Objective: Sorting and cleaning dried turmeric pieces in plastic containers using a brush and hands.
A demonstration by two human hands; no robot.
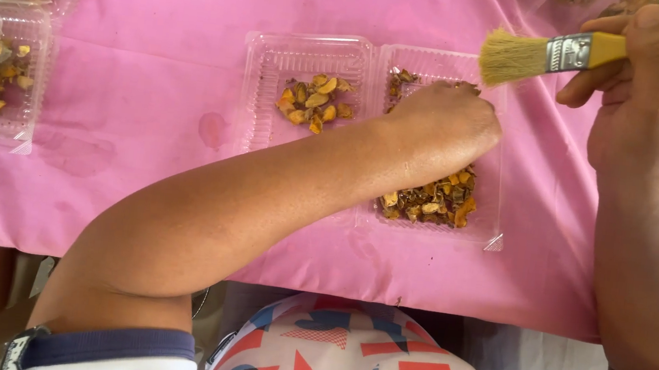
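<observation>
— How is the sorting best done on the pink cloth (150,109)?

— The open double tray (375,59) is kept flat; pieces (434,200) are pinched lightly by the left hand (446,124), fingers curled into the right half, grip hidden.

— And counted?

— Two hands, one brush (555,54), clamped in the right hand (658,89).

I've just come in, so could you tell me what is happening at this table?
A person sits at a pink table cover. Their left hand reaches into the right half of an open clear clamshell tray, among dried yellow-brown pieces. Their right hand holds a yellow-handled brush just above that tray. The left half holds a smaller pile.
</observation>
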